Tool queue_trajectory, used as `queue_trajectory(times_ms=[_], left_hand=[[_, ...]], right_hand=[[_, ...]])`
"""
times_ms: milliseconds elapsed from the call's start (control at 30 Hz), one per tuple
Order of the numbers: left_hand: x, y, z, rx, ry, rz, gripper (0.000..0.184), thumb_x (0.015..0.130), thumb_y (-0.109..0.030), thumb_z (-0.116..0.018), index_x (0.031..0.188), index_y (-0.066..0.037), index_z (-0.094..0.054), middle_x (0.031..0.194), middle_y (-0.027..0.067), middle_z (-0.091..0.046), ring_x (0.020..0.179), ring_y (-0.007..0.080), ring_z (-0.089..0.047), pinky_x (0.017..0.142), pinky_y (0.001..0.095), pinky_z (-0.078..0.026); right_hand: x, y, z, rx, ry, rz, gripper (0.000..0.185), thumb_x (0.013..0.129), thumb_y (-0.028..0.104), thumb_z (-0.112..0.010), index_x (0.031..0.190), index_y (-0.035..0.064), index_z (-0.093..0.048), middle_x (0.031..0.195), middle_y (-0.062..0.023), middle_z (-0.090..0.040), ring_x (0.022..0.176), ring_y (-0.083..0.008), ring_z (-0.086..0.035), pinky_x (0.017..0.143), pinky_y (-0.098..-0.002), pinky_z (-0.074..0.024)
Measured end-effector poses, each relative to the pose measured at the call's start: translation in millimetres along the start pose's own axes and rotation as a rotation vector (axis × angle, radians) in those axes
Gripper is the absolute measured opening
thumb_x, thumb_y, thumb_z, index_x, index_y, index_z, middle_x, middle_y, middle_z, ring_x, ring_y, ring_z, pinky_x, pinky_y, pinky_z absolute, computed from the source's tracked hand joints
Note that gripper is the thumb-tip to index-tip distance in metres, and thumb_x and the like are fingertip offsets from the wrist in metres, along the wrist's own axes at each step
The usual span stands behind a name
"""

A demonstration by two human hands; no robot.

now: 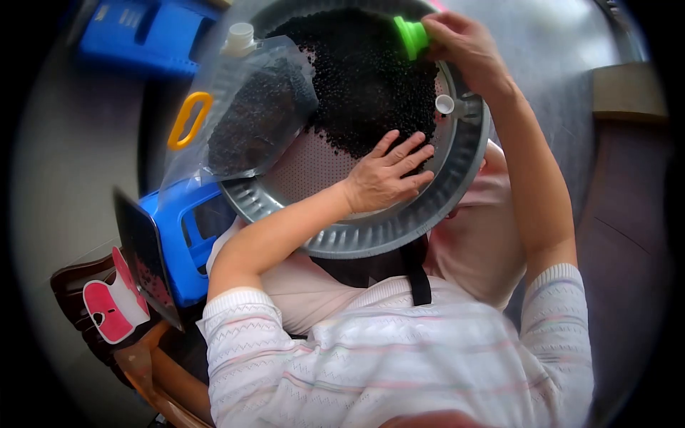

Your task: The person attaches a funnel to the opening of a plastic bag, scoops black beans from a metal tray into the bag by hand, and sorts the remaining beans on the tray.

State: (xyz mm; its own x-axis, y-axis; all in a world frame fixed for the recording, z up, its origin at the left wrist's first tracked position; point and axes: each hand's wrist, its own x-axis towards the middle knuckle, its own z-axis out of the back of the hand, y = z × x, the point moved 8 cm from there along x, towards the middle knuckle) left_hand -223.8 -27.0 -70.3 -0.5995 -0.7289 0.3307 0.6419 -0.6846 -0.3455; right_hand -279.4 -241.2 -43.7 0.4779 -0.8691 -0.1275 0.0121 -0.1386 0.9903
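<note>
My left hand (391, 174) lies with fingers spread at the near edge of a pile of small black beans or grains (364, 78). They rest in a round metal pan (378, 239) with a perforated bottom. My right hand (464, 46) grips a bright green funnel (412, 37) over the far right of the pile. A clear spouted pouch (264, 121), partly filled with the same dark grains, leans over the pan's left side. It has a yellow handle (190, 120) and an uncapped white spout (240, 36). A small white cap (444, 105) sits inside the pan's right rim.
A blue plastic stool (187, 242) stands left of the pan, and another blue plastic item (135, 36) is at the upper left. A dark flat panel (146, 257) and a pink-and-white object (114, 310) are at the lower left. The pan is above the person's lap.
</note>
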Motion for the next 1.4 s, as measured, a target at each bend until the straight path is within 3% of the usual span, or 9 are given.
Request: queue_trajectory(times_ms=[333, 433, 567, 767, 1133, 1167, 1267, 1333, 1400], left_hand=[[48.8, 86.7, -4.3, 0.342, -0.093, -0.037, 0.024, 0.078, -0.023, -0.062, 0.100, -0.015, -0.064, 0.121, 0.0039, -0.055, 0.126, 0.0232, -0.043, 0.108, 0.0506, -0.019], [66.0, 119.1, 3.3, 0.465, -0.136, 0.061, 0.025, 0.080, -0.028, -0.062, 0.104, -0.019, -0.065, 0.122, 0.0047, -0.055, 0.126, 0.0246, -0.041, 0.107, 0.0511, -0.018], [50.3, 114.6, 44.3, 0.412, -0.235, 0.311, 0.044, 0.082, -0.035, -0.062, 0.124, -0.025, -0.055, 0.136, 0.0120, -0.040, 0.131, 0.0328, -0.030, 0.105, 0.0512, -0.021], [-40.9, 101.7, 21.6, 0.255, -0.066, 0.431, 0.075, 0.081, -0.042, -0.063, 0.139, -0.007, -0.033, 0.146, 0.0181, -0.027, 0.135, 0.0390, -0.023, 0.107, 0.0505, -0.020], [42.4, 166.2, 31.0, 0.410, -0.307, 0.614, 0.076, 0.083, -0.052, -0.057, 0.136, -0.003, -0.036, 0.141, 0.0215, -0.033, 0.132, 0.0397, -0.025, 0.107, 0.0495, -0.020], [42.1, 157.9, 43.6, 0.442, -0.379, 0.588, 0.073, 0.082, -0.049, -0.061, 0.133, -0.002, -0.041, 0.133, 0.0215, -0.043, 0.127, 0.0369, -0.036, 0.105, 0.0459, -0.027], [31.1, 148.5, 59.6, -0.145, -0.413, 0.723, 0.063, 0.084, -0.039, -0.064, 0.131, -0.001, -0.045, 0.125, 0.0188, -0.052, 0.115, 0.0300, -0.051, 0.096, 0.0367, -0.041], [20.2, 145.5, 42.8, -1.085, -0.583, 0.901, 0.040, 0.088, -0.020, -0.062, 0.122, -0.001, -0.053, 0.103, 0.0092, -0.063, 0.088, 0.0166, -0.064, 0.074, 0.0226, -0.050], [28.0, 118.1, 50.8, -1.505, -0.470, 0.907, 0.036, 0.088, -0.017, -0.062, 0.118, 0.001, -0.055, 0.091, 0.0074, -0.065, 0.073, 0.0131, -0.063, 0.064, 0.0238, -0.051]], right_hand=[[6.2, 8.2, 7.0, 0.076, -0.046, -0.001, 0.023, 0.086, 0.022, -0.066, 0.097, 0.0021, -0.064, 0.079, -0.0010, -0.060, 0.066, -0.0070, -0.057, 0.061, -0.0220, -0.0530], [6.1, 7.8, 7.3, 0.097, -0.052, 0.010, 0.022, 0.085, 0.021, -0.067, 0.095, 0.0017, -0.064, 0.079, -0.0019, -0.061, 0.066, -0.0074, -0.058, 0.059, -0.0219, -0.0536], [0.5, 8.7, 16.2, 0.090, -0.067, 0.011, 0.025, 0.087, 0.024, -0.064, 0.099, 0.0021, -0.064, 0.078, -0.0001, -0.059, 0.068, -0.0063, -0.055, 0.063, -0.0220, -0.0527], [-2.4, 4.8, 36.1, 0.164, -0.064, 0.015, 0.023, 0.086, 0.024, -0.066, 0.095, 0.0026, -0.063, 0.076, -0.0004, -0.059, 0.066, -0.0064, -0.057, 0.061, -0.0219, -0.0538], [-8.7, 3.1, 19.3, 0.285, -0.019, -0.044, 0.023, 0.086, 0.022, -0.066, 0.096, 0.0021, -0.062, 0.076, -0.0016, -0.060, 0.065, -0.0079, -0.058, 0.060, -0.0228, -0.0547], [-7.7, 1.1, 16.4, 0.312, 0.015, -0.043, 0.023, 0.087, 0.023, -0.065, 0.097, 0.0021, -0.062, 0.078, -0.0018, -0.060, 0.066, -0.0083, -0.058, 0.061, -0.0235, -0.0547], [-9.6, -9.6, -0.2, 0.300, 0.082, -0.148, 0.023, 0.087, 0.023, -0.064, 0.097, 0.0019, -0.062, 0.080, -0.0017, -0.060, 0.068, -0.0083, -0.057, 0.062, -0.0243, -0.0546], [-13.9, -15.6, -18.2, 0.357, 0.165, -0.235, 0.022, 0.088, 0.021, -0.064, 0.097, 0.0017, -0.061, 0.079, -0.0015, -0.059, 0.067, -0.0080, -0.057, 0.063, -0.0244, -0.0541], [-18.4, -22.3, -38.0, 0.412, 0.261, -0.270, 0.021, 0.088, 0.021, -0.064, 0.096, 0.0017, -0.060, 0.079, -0.0017, -0.059, 0.068, -0.0081, -0.057, 0.064, -0.0237, -0.0537]])
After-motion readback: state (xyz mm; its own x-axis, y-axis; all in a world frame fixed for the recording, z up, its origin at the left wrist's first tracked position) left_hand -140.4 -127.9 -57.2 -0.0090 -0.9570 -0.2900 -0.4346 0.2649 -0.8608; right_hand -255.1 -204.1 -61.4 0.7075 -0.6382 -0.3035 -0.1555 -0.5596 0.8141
